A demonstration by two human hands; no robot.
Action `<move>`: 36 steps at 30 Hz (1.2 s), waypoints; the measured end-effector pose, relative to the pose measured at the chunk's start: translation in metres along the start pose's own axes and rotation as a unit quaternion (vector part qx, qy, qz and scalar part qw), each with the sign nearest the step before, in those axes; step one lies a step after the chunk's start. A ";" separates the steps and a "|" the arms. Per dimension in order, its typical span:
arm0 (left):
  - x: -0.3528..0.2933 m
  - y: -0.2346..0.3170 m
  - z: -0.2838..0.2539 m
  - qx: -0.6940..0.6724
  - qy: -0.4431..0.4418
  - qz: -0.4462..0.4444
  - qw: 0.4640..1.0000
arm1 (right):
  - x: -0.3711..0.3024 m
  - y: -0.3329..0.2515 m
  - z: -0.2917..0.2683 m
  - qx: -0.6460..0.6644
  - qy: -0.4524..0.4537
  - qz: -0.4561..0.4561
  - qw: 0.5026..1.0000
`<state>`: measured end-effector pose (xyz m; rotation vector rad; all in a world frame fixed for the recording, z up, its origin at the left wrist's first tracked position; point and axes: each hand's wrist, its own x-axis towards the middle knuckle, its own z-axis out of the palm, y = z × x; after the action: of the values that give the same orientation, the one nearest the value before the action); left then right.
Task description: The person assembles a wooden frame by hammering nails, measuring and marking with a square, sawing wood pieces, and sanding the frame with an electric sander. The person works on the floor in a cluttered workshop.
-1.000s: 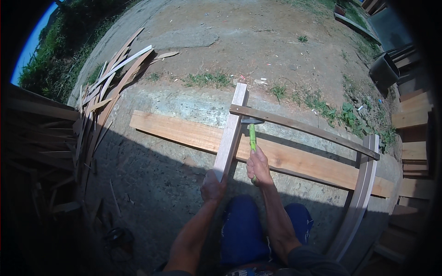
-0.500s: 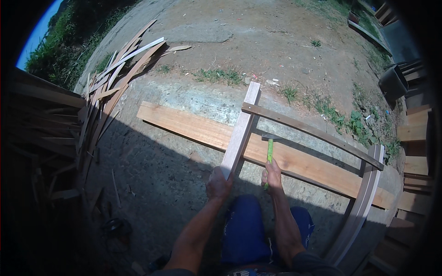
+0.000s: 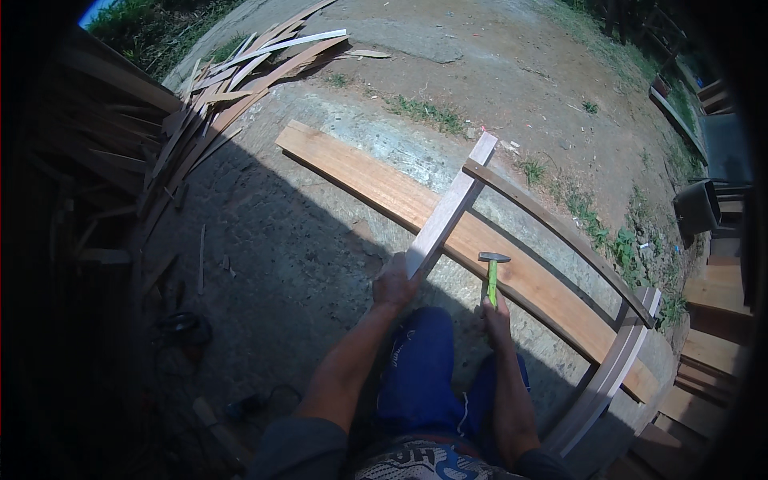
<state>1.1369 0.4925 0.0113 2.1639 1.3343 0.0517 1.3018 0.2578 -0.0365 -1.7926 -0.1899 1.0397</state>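
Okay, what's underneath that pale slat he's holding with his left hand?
The pale slat crosses over a wide reddish plank lying on the concrete ground. Its near end is covered by the left hand; the plank's part beneath the slat is hidden.

Hard sunlight falls on the dirt ground [image 3: 496, 72] and the far half of the long plank [image 3: 384, 188], bright but not blown out. A sharp-edged shadow covers the concrete [image 3: 264, 264] nearer the person. Fisheye bending curves the plank; the corners go black. Focus is crisp at centre.
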 end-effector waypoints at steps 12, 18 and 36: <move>-0.156 -0.132 -0.026 0.035 -0.011 -0.025 0.999 | 0.040 0.107 -0.047 -0.079 -0.031 0.032 0.996; -0.161 -0.126 -0.034 -0.043 -0.072 -0.065 0.994 | 0.041 0.121 -0.014 -0.044 -0.015 0.024 0.999; -0.271 -0.233 -0.016 -0.052 0.238 -0.072 0.967 | -0.085 0.166 0.026 -0.128 0.007 0.057 0.990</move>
<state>0.8095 0.3510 -0.0197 2.0309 1.7027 0.6042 1.1779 0.1502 -0.1278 -2.0614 -0.2234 1.1229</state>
